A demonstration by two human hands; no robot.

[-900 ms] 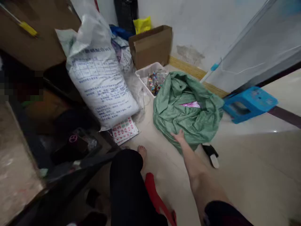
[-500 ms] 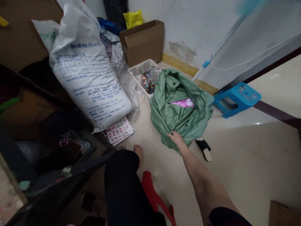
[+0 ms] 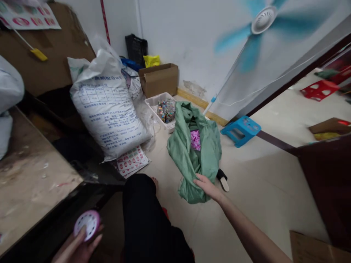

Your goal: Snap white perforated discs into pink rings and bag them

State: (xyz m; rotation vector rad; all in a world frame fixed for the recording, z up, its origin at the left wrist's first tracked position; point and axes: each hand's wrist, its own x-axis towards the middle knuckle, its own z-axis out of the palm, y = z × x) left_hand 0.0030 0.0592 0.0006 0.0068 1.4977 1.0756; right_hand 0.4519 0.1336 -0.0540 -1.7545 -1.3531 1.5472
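My right hand (image 3: 206, 186) is closed on the near edge of a green woven sack (image 3: 192, 153) that lies on the floor, pulled long and narrow toward me. Pink packets (image 3: 195, 139) show inside its open mouth. At the bottom left my left hand (image 3: 76, 245) holds a small round pink-and-white disc (image 3: 87, 223), fingers curled under it. My black-trousered leg (image 3: 148, 219) and bare foot (image 3: 155, 181) sit between the two hands.
A big printed white sack (image 3: 109, 109) leans at the left, with sticker sheets (image 3: 132, 160) at its foot. Behind it are a cardboard box (image 3: 159, 78), a white basket of coloured items (image 3: 163, 109), a blue stool (image 3: 241, 129), a slipper (image 3: 222, 179), a spinning fan (image 3: 260, 22) and a worn tabletop (image 3: 33, 175).
My right hand has gripped the green sack and dragged it toward me, so it is bunched narrower. My left hand with the round disc has come into view. The view tilted upward.
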